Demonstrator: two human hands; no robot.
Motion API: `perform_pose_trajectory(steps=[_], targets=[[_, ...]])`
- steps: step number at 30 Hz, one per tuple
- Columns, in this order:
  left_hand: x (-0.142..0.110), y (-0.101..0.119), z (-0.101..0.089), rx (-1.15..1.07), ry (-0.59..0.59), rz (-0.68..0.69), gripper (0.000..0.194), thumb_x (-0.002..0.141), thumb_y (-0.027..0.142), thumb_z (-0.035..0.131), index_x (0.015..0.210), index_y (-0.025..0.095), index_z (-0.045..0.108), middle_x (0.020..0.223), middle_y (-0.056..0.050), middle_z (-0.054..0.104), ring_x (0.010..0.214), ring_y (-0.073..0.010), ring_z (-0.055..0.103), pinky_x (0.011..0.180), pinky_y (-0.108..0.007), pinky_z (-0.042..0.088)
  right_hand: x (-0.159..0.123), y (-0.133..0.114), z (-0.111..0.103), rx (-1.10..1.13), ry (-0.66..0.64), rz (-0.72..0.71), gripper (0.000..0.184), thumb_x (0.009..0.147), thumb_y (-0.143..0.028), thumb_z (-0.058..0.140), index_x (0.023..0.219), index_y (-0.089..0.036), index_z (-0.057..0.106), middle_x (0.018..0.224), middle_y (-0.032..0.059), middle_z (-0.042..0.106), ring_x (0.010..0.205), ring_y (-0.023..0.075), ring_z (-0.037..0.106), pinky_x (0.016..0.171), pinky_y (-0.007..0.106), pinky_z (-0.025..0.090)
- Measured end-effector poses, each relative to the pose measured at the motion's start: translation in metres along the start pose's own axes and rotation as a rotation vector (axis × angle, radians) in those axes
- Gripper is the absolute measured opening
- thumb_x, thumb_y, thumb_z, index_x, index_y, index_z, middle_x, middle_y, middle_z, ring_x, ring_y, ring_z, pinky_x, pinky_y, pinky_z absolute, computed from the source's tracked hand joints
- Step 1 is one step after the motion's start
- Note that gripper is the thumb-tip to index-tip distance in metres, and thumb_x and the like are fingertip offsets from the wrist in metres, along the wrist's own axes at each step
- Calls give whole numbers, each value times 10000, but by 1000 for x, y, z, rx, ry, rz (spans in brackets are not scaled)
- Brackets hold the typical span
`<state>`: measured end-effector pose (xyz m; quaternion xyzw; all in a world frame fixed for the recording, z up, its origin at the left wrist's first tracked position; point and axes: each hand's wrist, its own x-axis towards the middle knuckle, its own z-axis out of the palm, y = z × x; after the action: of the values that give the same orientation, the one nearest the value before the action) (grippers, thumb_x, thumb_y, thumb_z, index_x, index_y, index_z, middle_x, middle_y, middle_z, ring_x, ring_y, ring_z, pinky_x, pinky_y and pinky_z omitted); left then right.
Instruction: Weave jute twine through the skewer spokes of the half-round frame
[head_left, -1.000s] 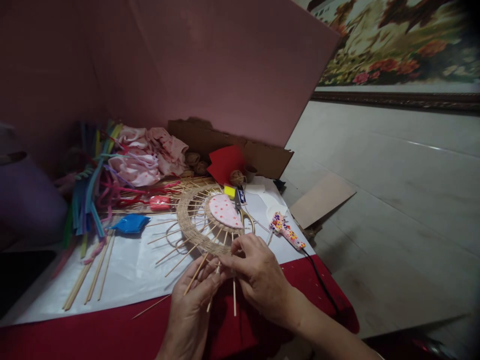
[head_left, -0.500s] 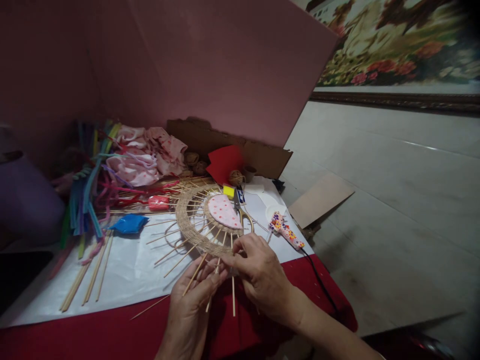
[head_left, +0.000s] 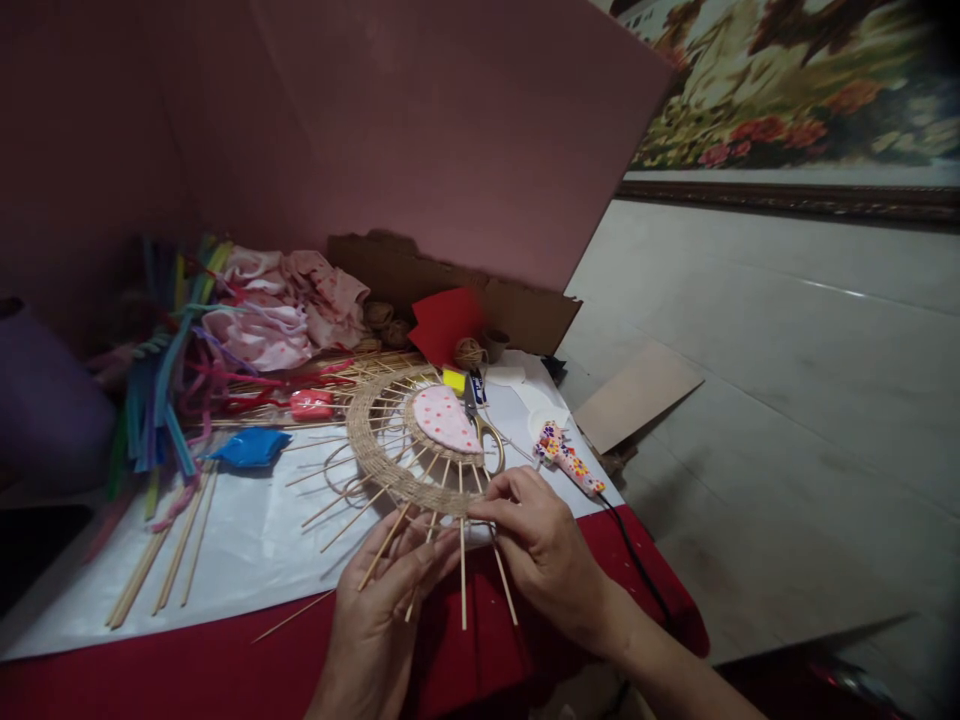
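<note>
A half-round woven twine piece [head_left: 373,457] has thin wooden sticks fanning out past its rim, with a pink dotted fabric half-circle [head_left: 447,420] at its centre. My left hand [head_left: 394,575] is closed around the near sticks from below, its thumb pressing against one. My right hand [head_left: 536,540] pinches the end of the woven twine band near the right-hand sticks. The twine strand between its fingertips is mostly hidden. Gold-handled scissors [head_left: 491,442] lie just beyond my right hand, and a flower-patterned glue gun [head_left: 568,460] lies farther right.
On the white sheet [head_left: 247,530] are loose sticks [head_left: 139,580], a blue packet [head_left: 251,447] and a red packet [head_left: 311,404]. Behind sit pipe cleaners [head_left: 161,380], crumpled pink cloth [head_left: 277,315], red paper [head_left: 448,325] and a twine ball [head_left: 469,352]. A black cord [head_left: 641,565] runs off the table's right side.
My right hand has shifted slightly right along the woven band, uncovering another stick beside it. My left hand keeps its hold below. The view has drifted a little.
</note>
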<state>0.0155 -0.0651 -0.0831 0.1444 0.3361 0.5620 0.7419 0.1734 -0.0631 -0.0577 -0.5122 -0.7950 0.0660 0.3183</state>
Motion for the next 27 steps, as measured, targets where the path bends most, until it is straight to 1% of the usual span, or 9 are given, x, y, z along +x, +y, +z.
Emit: perform_pose_trajectory(steps=[4, 10, 12, 14, 16, 17, 22, 25, 27], targets=[[1, -1, 0, 4, -12, 5, 368, 590, 85, 744, 938, 132, 632, 960, -94, 682, 875, -249, 665, 758, -294, 557, 2, -4, -1, -56, -28, -17, 366, 756, -14, 462, 947, -245, 672, 850, 46, 510, 832, 194, 452, 722, 344, 400], [4, -3, -3, -19, -53, 23, 337, 610, 85, 730, 929, 145, 642, 944, -72, 688, 865, -223, 666, 778, -289, 547, 1, -5, -1, -63, -36, -19, 309, 766, -26, 467, 896, -214, 675, 857, 56, 511, 840, 199, 450, 731, 353, 395], [3, -3, -3, -14, -70, 27, 324, 629, 98, 722, 939, 142, 640, 955, -79, 687, 880, -220, 661, 788, -289, 541, 1, -4, -2, -28, -13, -15, 310, 767, -26, 469, 896, -219, 673, 850, 54, 516, 837, 196, 460, 728, 350, 401], [2, -2, -1, -10, -81, 26, 330, 633, 108, 721, 951, 138, 639, 975, -88, 685, 886, -220, 659, 791, -291, 538, 1, -2, -2, 19, 43, -4, 332, 761, -11, 461, 917, -221, 666, 845, 51, 520, 836, 191, 473, 722, 342, 411], [0, -1, 0, -8, -64, 26, 344, 617, 110, 731, 948, 141, 640, 978, -85, 686, 873, -222, 663, 781, -294, 542, 1, -1, -3, 46, 92, 8, 352, 760, 0, 448, 932, -220, 663, 837, 49, 521, 831, 186, 483, 713, 332, 419], [0, -1, 1, -8, -53, 25, 353, 609, 110, 736, 946, 142, 640, 972, -84, 689, 869, -225, 665, 777, -296, 544, 1, -1, -3, 49, 95, 10, 360, 761, 3, 446, 938, -223, 663, 835, 48, 521, 829, 185, 486, 710, 329, 421], [0, -1, 0, -5, -20, 19, 386, 590, 109, 745, 957, 146, 629, 972, -89, 693, 855, -236, 670, 746, -290, 552, 1, -4, -2, -16, -5, -18, 385, 749, -1, 472, 958, -253, 675, 847, 47, 521, 833, 191, 471, 718, 340, 411], [3, -2, -2, -7, -27, 28, 367, 609, 98, 733, 956, 149, 625, 983, -85, 690, 851, -224, 671, 758, -282, 548, 1, -6, -2, -50, -21, -29, 383, 743, -4, 482, 952, -257, 679, 853, 50, 516, 841, 201, 456, 725, 355, 398], [4, -3, -2, -16, -33, 38, 355, 621, 95, 727, 955, 152, 621, 984, -78, 690, 859, -219, 669, 774, -282, 544, 1, -5, -2, -32, -25, -22, 373, 755, -6, 475, 945, -253, 680, 851, 50, 513, 844, 200, 456, 730, 354, 395]])
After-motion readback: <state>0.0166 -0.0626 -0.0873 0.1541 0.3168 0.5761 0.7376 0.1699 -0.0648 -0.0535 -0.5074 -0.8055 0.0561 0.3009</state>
